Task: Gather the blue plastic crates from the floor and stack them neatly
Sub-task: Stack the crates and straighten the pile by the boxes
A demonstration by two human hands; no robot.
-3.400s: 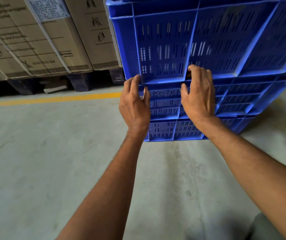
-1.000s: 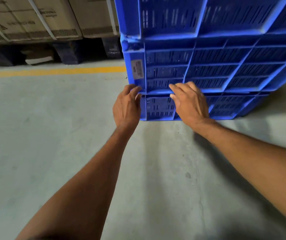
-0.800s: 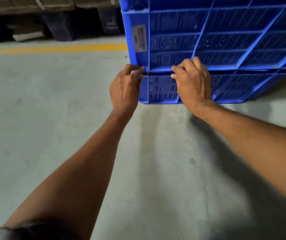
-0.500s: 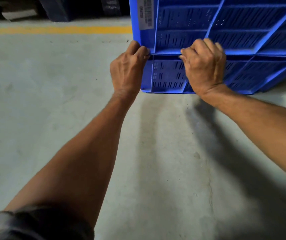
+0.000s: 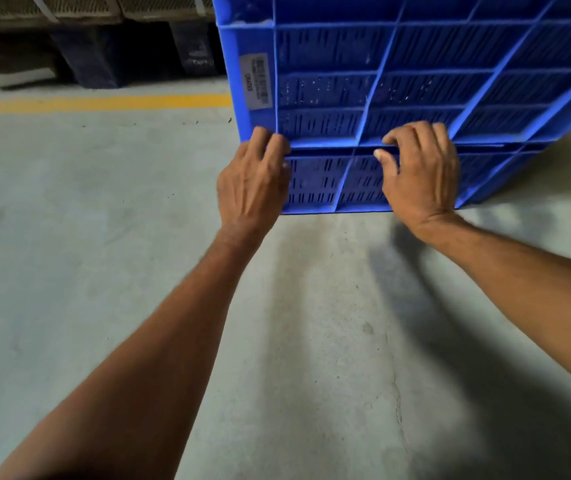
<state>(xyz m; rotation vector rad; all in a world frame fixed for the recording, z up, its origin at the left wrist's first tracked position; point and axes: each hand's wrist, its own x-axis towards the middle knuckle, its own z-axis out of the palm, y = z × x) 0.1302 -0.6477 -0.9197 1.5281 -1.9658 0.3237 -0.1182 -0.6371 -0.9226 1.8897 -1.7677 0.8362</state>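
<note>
A blue bottom crate (image 5: 325, 188) sits on the concrete floor (image 5: 104, 271) with an upper crate (image 5: 415, 64) stacked on it, interiors hidden, while the left hand (image 5: 251, 188) and right hand (image 5: 422, 178) both grip the upper crate's lower edge with curled fingers

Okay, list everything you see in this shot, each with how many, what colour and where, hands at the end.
blue crates: at least two, blue, stacked on the floor, top cut off by the frame
label: one, pale grey, left corner of the upper crate
floor: one, grey concrete
floor line: one, yellow, left of the stack
cardboard boxes: count unclear, tan, top left
pallets: count unclear, dark, under the boxes
left hand: one, fingers curled at the seam between crates, at the left corner
right hand: one, fingers curled at the same seam
</note>
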